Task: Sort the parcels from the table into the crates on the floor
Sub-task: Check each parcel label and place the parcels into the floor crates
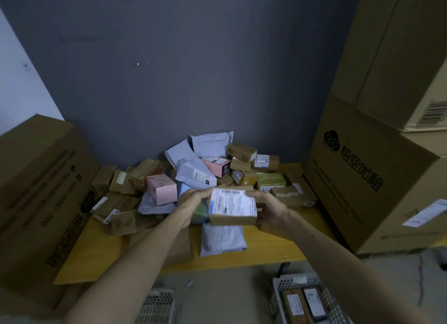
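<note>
From the head camera, both hands are held out over the table with one brown box between them. The left hand grips the left end of the box, with its fingers curled over the top edge. The right hand grips the right end, with its fingers bent round that side. The box is lifted a little above the pile and has a big white label on top, facing up.

Just under the hands lies a flat grey bag on the yellow table top. Something green shows beside the left hand, partly hidden by the box. Just to the left of the left hand sits a pink box. Just past the right hand is a brown box with the word "moody" on it, upside down. Beyond both hands the pile of parcels goes back to the grey wall, with brown boxes and pale bags all mixed up.

Far out to the left of the left hand stands a big cardboard box. Far out to the right of the right hand is a stack of big cardboard boxes.

Down on the floor, below the left arm, is a white crate. Below the right arm is another white crate with two parcels lying in it, side by side.
</note>
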